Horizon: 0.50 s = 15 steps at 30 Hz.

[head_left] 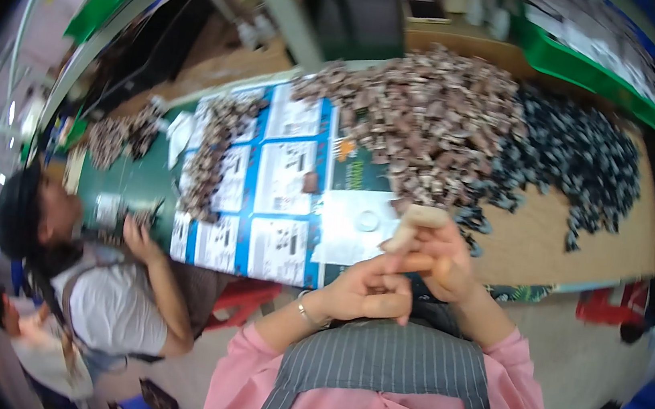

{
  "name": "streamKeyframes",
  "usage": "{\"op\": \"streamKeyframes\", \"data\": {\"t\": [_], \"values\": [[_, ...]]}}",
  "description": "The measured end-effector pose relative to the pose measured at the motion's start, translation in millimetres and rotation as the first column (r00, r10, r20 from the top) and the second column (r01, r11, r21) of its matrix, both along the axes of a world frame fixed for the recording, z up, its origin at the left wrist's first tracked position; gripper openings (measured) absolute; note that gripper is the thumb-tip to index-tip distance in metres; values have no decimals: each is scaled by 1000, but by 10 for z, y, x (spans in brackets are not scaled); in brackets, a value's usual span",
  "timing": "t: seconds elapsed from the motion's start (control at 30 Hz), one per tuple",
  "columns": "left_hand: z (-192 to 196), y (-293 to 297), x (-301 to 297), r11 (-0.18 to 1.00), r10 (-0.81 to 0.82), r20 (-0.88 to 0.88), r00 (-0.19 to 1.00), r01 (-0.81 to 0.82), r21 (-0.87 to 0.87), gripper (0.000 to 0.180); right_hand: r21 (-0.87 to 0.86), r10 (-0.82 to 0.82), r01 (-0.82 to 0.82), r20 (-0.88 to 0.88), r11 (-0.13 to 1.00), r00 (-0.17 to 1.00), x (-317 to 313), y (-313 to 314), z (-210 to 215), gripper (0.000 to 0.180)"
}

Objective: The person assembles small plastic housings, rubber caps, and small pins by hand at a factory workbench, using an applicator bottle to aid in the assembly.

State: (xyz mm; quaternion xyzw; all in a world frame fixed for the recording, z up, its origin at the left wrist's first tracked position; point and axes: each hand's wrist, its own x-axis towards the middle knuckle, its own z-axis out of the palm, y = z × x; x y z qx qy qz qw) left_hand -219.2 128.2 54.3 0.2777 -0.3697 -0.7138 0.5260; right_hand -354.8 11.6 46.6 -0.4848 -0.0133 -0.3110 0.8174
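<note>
My left hand (370,289) and my right hand (444,257) meet just in front of the table edge, fingers bent and closed together. Pale cream and orange coverings, like finger cots, show on some fingertips. Whatever is pinched between the fingers is too small or hidden to name. Right beyond my hands lies a white sheet (339,242) with a ring-shaped mark or object on it. A large heap of small brownish-pink pieces (443,113) spreads behind it. To its right is a heap of small black and grey pieces (575,160).
Blue-bordered printed sheets (286,176) cover the table left of me, with a row of brown pieces (216,155). A co-worker (115,293) sits at the left, hands at the table. Brown cardboard (614,237) lies at the right. A grey post (281,5) rises at the back.
</note>
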Motion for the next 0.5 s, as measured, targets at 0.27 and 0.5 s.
{"op": "streamKeyframes", "data": {"t": [0.27, 0.5], "values": [[-209, 83, -156, 968, -64, -15, 998, 58, -244, 35, 180, 47, -95, 256, 979, 965, 185, 149, 91, 44], [8, -112, -39, 911, -362, 146, 921, 383, -157, 20, 184, 281, -321, 211, 929, 936, 238, 204, 191, 62]]}}
